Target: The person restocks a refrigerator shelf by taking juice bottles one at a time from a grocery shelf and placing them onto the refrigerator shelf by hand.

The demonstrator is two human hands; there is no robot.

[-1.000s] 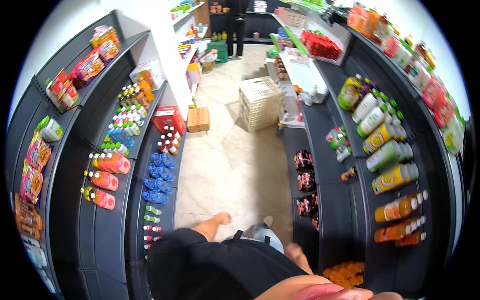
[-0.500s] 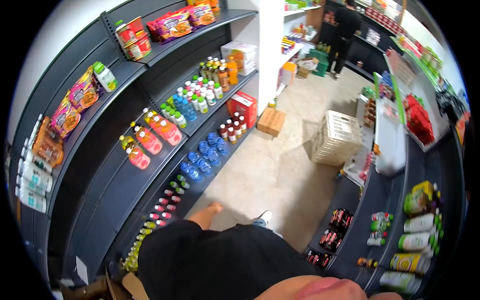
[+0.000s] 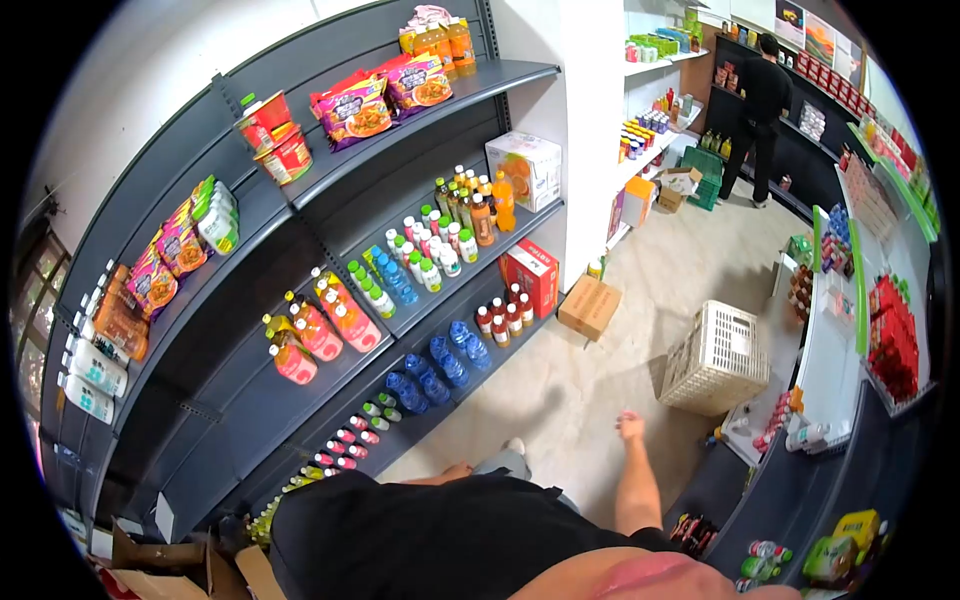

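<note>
My right hand (image 3: 630,426) is stretched out over the pale floor, left of and below a stack of cream crates (image 3: 716,358). Its fingers look loosely apart, with nothing visible in them. Low beside my body, my left hand (image 3: 458,470) shows only in part, and its fingers are too small to make out. It is nearest to the bottom shelf, where small pink-labelled bottles (image 3: 345,449) and blue-wrapped bottle packs (image 3: 428,379) stand. Neither hand touches any goods that I can see.
Shelves (image 3: 430,105) with noodle packs and drinks curve along the left. A cardboard box (image 3: 590,307) sits on the floor by the white pillar. Another person (image 3: 760,120) stands at the far shelves. Open cartons (image 3: 170,565) lie bottom left, and more shelving runs along the right.
My right arm has come into view, reaching forward. My left hand has drawn back toward my body. The view has shifted, with the left shelves and crates now further right in it.
</note>
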